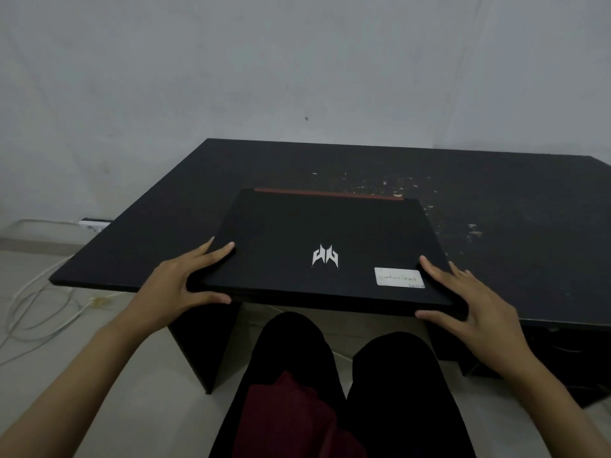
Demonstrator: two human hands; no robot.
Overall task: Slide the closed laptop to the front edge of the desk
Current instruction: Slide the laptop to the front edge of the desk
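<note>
Laptop (317, 252) at desk (512, 226) front edge | left hand (178, 285), right hand (476, 309) grasp its near corners

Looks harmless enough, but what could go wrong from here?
The closed laptop already sits at the desk's front edge, maybe slightly over it; further pulling could tip it into the lap. Each hand, left hand and right hand, only pinches a corner, so one grip could slip.

White angular emblem (325, 256) on laptop (297, 233) lid; white sticker (399, 276) near corner, handwriting illegible.
</note>
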